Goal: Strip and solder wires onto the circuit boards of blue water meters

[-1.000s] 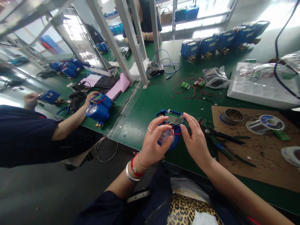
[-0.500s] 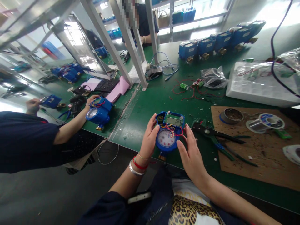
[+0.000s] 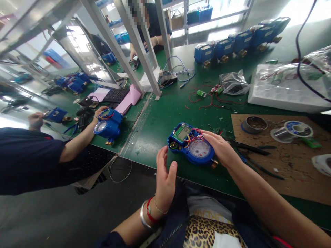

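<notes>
A blue water meter [image 3: 199, 151] lies on the green table in front of me, its housing uncovered. Its small display [image 3: 185, 133] sits on a circuit board, with red and yellow wires [image 3: 192, 137] running beside the clear round dial. The brass fitting [image 3: 214, 163] points to the lower right. My right hand [image 3: 219, 146] grips the meter's right side, fingers along its far edge and thumb hidden. Just off the near left corner, my left hand [image 3: 166, 175] is open, thumb apart from the fingers, holding nothing.
Cutters [image 3: 248, 148] and a solder spool [image 3: 292, 132] lie by a cardboard sheet [image 3: 279, 165] on the right. Behind are a white foam tray [image 3: 287, 93], loose wired parts and several blue meters [image 3: 223, 50]. At left, a co-worker's hand holds another meter [image 3: 108, 125].
The water meter has turned anticlockwise, its display end now to the upper left and brass fitting to the lower right. My left hand has come off it toward me; my right hand stays on it.
</notes>
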The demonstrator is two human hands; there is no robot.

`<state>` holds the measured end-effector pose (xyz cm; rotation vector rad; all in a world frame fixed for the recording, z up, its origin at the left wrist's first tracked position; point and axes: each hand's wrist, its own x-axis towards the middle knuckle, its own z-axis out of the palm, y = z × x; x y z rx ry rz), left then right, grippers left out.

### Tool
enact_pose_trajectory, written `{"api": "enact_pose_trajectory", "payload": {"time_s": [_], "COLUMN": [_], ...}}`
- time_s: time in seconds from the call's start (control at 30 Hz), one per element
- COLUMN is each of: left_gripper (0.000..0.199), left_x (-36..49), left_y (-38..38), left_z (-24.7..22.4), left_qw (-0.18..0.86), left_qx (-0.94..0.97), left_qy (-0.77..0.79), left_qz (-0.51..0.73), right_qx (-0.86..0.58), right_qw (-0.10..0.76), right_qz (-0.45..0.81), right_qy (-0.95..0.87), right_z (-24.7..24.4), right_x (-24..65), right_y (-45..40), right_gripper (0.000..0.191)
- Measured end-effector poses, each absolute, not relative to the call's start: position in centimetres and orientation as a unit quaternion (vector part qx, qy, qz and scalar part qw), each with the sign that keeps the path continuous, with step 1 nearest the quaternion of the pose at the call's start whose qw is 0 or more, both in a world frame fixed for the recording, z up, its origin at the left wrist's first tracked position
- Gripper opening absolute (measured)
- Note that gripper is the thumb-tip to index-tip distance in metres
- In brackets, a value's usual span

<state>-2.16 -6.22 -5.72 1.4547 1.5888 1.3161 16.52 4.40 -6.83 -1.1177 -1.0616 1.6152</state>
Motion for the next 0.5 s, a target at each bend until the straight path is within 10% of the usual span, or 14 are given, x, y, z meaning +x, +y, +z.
{"api": "enact_pose_trajectory", "payload": {"time_s": [0.23, 0.5], "left_gripper": [0.030, 0.016], "left_x": [-3.6, -1.9], "left_y": [-1.5, 2.6], "left_z": [-1.4, 1.1], "left_qw": [0.093, 0.131], "left_qx": [0.708, 0.799], "left_qy": [0.522, 0.433], "left_qz": [0.466, 0.395], "right_qx": [-0.452, -0.451], "right_qw": [0.441, 0.451], "right_qz": [0.645, 0.615], "right_qy": [-0.431, -0.463], "right_z": [-6.4, -7.0], "right_x": [16.6, 16.7], "right_y": [4.6, 4.6], "right_gripper": [0.037, 0.037]}}
